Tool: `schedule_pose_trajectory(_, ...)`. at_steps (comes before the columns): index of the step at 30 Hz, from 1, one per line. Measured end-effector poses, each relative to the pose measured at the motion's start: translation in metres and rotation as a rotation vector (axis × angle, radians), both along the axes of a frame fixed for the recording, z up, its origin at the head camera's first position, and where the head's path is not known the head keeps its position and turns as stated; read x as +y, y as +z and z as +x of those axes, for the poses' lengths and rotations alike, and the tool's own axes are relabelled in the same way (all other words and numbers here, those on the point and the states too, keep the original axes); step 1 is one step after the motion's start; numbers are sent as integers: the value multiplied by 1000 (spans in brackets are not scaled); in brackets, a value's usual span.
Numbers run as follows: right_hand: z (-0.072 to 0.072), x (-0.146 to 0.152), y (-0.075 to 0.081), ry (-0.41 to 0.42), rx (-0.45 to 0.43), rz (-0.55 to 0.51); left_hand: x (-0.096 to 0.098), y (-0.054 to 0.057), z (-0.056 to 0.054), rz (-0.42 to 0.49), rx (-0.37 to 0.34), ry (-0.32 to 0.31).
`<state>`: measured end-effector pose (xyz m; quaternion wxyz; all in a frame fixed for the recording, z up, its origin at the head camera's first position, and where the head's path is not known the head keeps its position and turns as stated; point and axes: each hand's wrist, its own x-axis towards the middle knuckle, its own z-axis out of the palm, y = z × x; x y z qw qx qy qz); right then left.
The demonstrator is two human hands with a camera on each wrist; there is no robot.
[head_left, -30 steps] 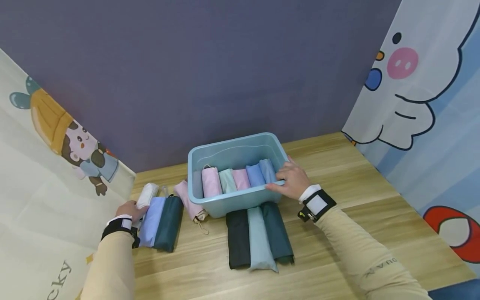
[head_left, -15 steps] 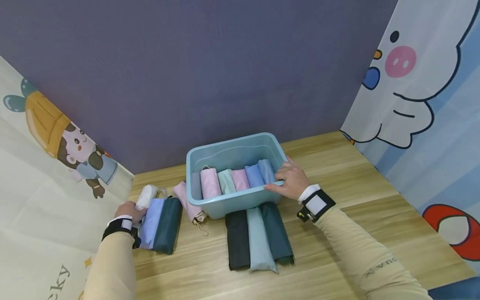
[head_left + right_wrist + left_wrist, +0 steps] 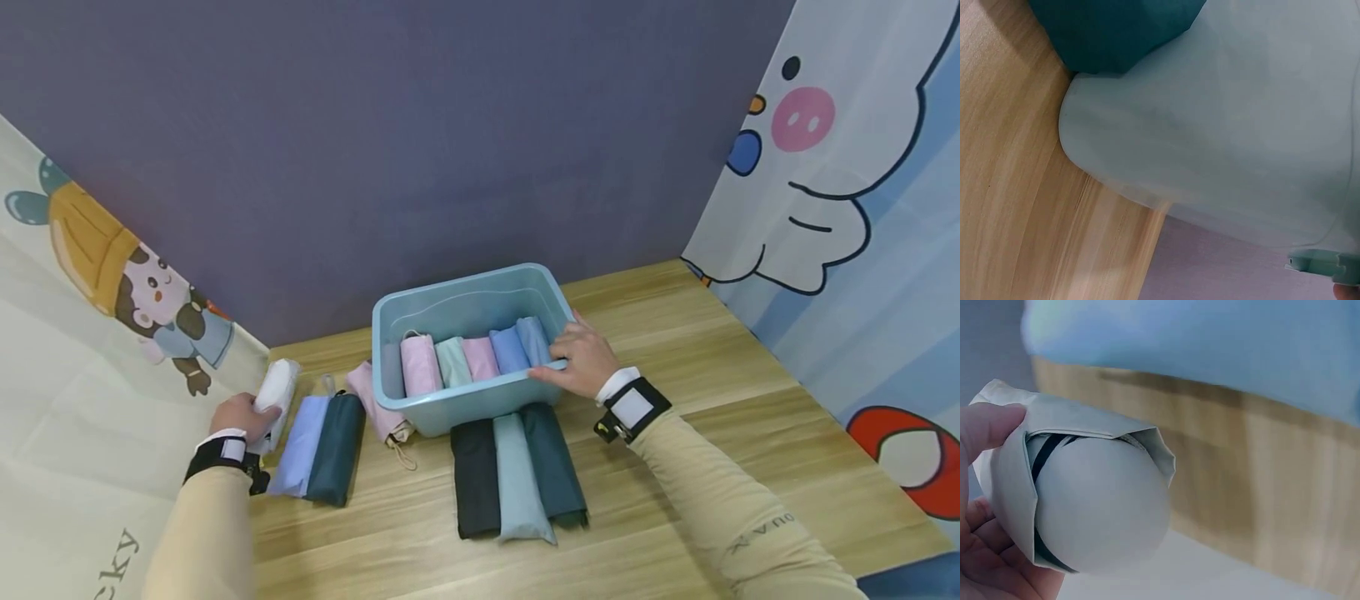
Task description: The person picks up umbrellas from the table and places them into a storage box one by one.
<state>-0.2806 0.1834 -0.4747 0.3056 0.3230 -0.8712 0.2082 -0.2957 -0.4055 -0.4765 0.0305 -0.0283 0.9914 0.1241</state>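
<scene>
My left hand [image 3: 242,417] grips a white folded umbrella [image 3: 277,390] at the far left, beside the curtain. The left wrist view shows the umbrella's rounded end [image 3: 1107,506] inside its fabric sleeve, with the thumb on top and fingers beneath. My right hand [image 3: 585,362] holds the rim at the right front corner of a light blue plastic bin [image 3: 465,408]. Inside the bin stands a row of folded umbrellas: grey, pink, mint, pink and blue ones. A periwinkle umbrella [image 3: 302,446] and a dark green umbrella [image 3: 335,450] lie together, right of my left hand.
A pink pouch [image 3: 375,400] with a drawstring lies against the bin's left side. In front of the bin, black [image 3: 476,479], pale blue [image 3: 519,483] and dark teal [image 3: 555,467] umbrellas lie side by side. A printed curtain [image 3: 82,375] borders the wooden table [image 3: 675,350] on the left.
My left hand has moved a little left with the white umbrella, which now stands apart from the periwinkle one. The right hand stays on the bin's rim.
</scene>
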Motion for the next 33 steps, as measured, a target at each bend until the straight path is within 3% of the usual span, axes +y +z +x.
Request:
schedule_pose_trajectory(5, 0, 1, 1, 3, -1, -6, 8, 25, 3, 75, 109, 11)
schedule_pose_trajectory(10, 1, 1, 2, -10, -36, -3, 30, 58, 8, 165, 165, 30)
schedule_pose_trajectory(17, 2, 0, 3, -14, -49, -5, 70, 100, 15, 209, 209, -67)
schedule_pose_trajectory(24, 1, 0, 1, -7, -43, -6, 109, 126, 19, 264, 245, -108)
schedule_pose_trajectory(29, 2, 0, 2, -4, -36, 0, 138, 140, 20, 346, 283, -100)
schedule_pose_trajectory(33, 3, 0, 3, -11, -52, -5, 165, 150, 19, 443, 260, -97)
